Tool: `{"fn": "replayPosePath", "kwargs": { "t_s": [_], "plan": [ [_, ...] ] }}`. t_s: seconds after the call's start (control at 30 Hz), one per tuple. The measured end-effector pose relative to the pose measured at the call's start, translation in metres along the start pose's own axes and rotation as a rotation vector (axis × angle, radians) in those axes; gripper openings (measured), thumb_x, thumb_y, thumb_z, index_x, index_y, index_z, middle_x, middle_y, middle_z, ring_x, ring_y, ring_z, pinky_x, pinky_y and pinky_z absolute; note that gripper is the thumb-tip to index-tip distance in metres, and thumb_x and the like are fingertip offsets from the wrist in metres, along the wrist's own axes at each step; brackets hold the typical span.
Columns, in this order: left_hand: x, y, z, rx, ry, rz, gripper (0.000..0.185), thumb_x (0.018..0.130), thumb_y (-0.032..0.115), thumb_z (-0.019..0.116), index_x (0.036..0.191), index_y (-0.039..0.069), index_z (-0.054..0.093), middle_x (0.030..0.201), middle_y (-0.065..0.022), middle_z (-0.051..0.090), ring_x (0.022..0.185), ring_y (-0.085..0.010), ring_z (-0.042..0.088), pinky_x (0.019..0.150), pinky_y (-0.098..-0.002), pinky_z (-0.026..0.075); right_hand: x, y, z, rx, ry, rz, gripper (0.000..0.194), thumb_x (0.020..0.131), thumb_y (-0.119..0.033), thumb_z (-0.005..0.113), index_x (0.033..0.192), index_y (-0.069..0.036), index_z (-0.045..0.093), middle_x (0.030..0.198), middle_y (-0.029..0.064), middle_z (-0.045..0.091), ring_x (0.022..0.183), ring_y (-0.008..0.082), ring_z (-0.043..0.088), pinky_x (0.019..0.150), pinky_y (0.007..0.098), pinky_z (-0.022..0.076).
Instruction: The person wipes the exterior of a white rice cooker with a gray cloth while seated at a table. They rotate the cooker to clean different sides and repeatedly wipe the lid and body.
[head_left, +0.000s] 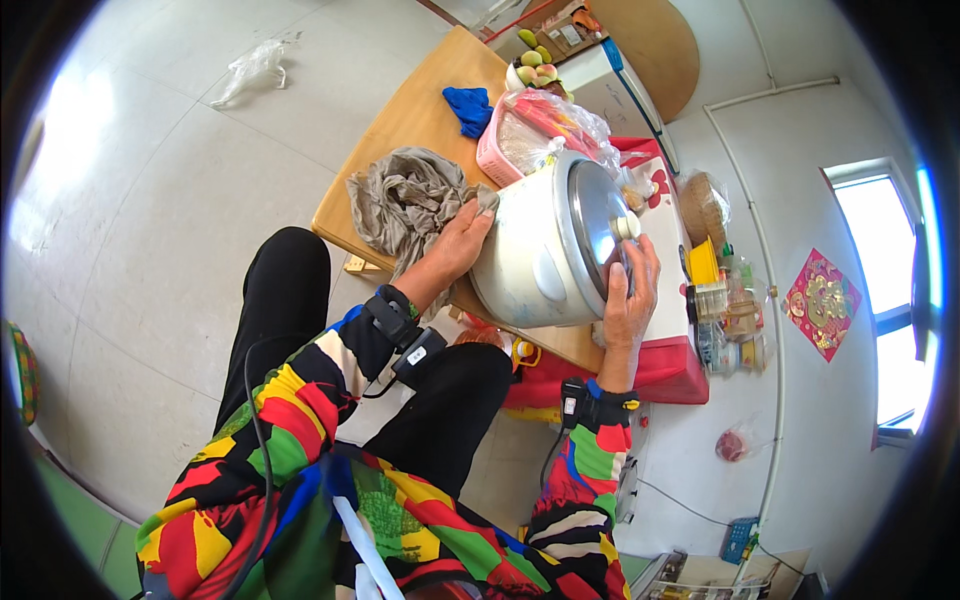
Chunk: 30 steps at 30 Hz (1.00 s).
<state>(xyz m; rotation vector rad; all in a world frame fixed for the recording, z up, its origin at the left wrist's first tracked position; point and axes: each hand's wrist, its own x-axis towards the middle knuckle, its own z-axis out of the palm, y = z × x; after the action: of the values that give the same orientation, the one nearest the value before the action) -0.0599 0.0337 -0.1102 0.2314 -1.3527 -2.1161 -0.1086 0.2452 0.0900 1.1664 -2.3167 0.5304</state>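
Observation:
A white rice cooker (525, 247) with a silvery metal lid (596, 217) and a pale knob stands at the corner of a wooden table (405, 97). My left hand (461, 240) grips part of a crumpled grey-beige cloth (409, 195) against the cooker's left side; the rest of the cloth lies bunched on the table. My right hand (631, 292) rests on the edge of the lid beside the knob, fingers slightly bent. Its fingertips are partly hidden, so a firm hold cannot be made out.
Beyond the cooker are a pink plastic basket (491, 154) with bagged items, a blue cloth (469, 110) and a bowl of fruit (514, 77). A red-and-white covered surface (667, 322) adjoins on the right, with jars (709, 300) past it. Bottles stand below the table.

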Motion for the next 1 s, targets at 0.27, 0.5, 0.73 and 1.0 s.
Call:
{"fn": "replayPosePath", "kwargs": {
  "t_s": [0.27,0.5,0.73,1.0],
  "plan": [
    [-0.130,-0.021,0.025,0.616,-0.174,0.666,0.068,0.091,0.013,0.068,0.153,-0.003,0.044,0.166,-0.0312,0.030,0.154,-0.0540,0.026,0.126,-0.0590,0.024,-0.031,0.018,0.020,-0.057,0.165,0.156,0.050,0.108,-0.037,0.048,0.143,-0.003,0.059,0.149,0.0221,0.055,0.144,0.0400,0.046,0.120,0.0514,0.0335],
    [-0.113,-0.032,0.037,0.424,0.127,0.367,0.061,0.099,0.008,0.059,0.152,-0.011,0.038,0.160,-0.0358,0.032,0.150,-0.0570,0.028,0.127,-0.0565,0.024,-0.031,0.023,0.023,-0.083,0.195,0.111,0.051,0.109,-0.036,0.046,0.144,-0.002,0.059,0.146,0.0216,0.057,0.143,0.0399,0.047,0.119,0.0510,0.0341],
    [-0.112,-0.001,0.032,0.550,0.034,0.487,0.060,0.098,0.011,0.062,0.152,-0.007,0.042,0.160,-0.0349,0.035,0.150,-0.0560,0.031,0.124,-0.0573,0.028,-0.032,0.019,0.025,-0.148,0.208,0.122,0.050,0.109,-0.037,0.045,0.143,-0.004,0.060,0.146,0.0202,0.058,0.143,0.0398,0.047,0.120,0.0514,0.0338],
    [-0.123,-0.016,0.036,0.500,-0.021,0.496,0.065,0.098,0.012,0.059,0.157,-0.005,0.038,0.158,-0.0342,0.037,0.152,-0.0570,0.027,0.129,-0.0578,0.020,-0.028,0.015,0.027,-0.126,0.226,0.143,0.049,0.107,-0.036,0.047,0.142,-0.005,0.062,0.148,0.0201,0.058,0.142,0.0391,0.049,0.121,0.0507,0.0336]
  ]
}}
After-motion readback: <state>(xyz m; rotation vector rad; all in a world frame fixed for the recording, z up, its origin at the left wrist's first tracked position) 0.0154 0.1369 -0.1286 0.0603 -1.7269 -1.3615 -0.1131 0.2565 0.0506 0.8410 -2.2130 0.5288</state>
